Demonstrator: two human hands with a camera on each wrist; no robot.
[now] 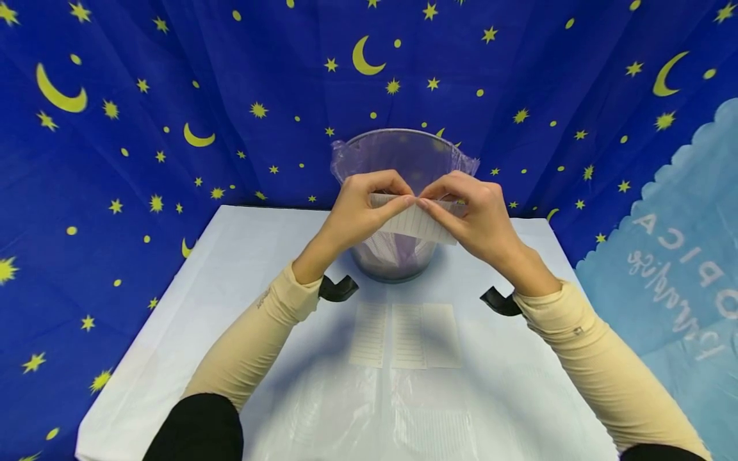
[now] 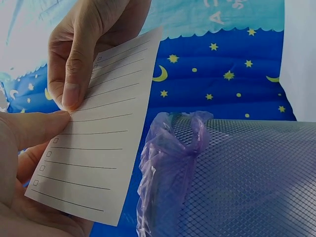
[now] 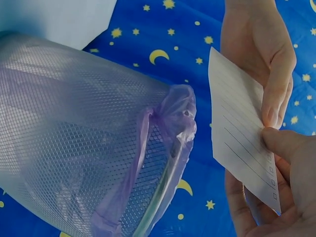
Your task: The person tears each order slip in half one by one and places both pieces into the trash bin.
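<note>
A lined sheet of paper (image 1: 419, 225) with small checkboxes along one edge is held up between both hands. My left hand (image 1: 363, 208) pinches its top edge between thumb and fingers. Close beside it, thumb tips nearly touching, my right hand (image 1: 480, 218) pinches the same edge. The left wrist view shows the printed lines on the paper (image 2: 111, 133) clearly; it looks whole there. Just behind and below the hands stands a mesh waste bin (image 3: 74, 133), lined with a purple plastic bag (image 3: 175, 111) that is knotted at the rim.
On the white table (image 1: 259, 256) nearer my body lie a lined paper strip (image 1: 369, 336), another lined paper (image 1: 408, 336) and a blank-looking paper piece (image 1: 441, 336). A blue cloth (image 1: 277, 77) with moons and stars hangs behind the table. A lettered light-blue cloth (image 1: 680, 269) is at right.
</note>
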